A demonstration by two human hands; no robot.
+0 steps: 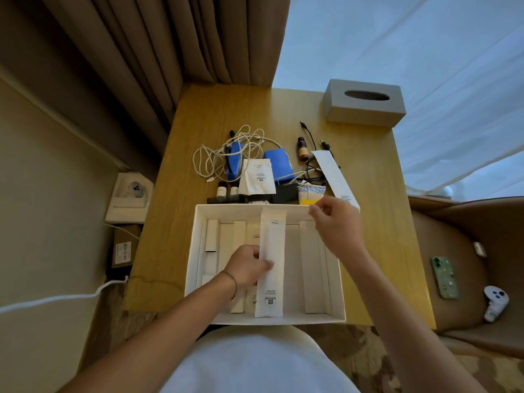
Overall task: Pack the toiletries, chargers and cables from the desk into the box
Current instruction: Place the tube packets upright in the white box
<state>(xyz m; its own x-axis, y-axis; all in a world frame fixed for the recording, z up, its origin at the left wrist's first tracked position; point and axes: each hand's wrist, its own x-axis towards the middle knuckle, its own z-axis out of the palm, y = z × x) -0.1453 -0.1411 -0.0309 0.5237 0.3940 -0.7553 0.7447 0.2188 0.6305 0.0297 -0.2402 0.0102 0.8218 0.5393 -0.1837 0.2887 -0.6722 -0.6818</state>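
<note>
wooden desk, beige curtains, sheer-curtained window, brown armchair

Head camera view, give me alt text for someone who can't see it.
A person's left hand holds a long white packet inside an open white box on a wooden desk, while the right hand pinches another long white packet at the box's far edge. Behind the box lie tangled cables, small bottles and blue chargers.

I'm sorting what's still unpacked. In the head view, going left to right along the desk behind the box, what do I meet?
White cable → square white sachet → brown dropper bottle → long white packet → grey tissue box.
</note>
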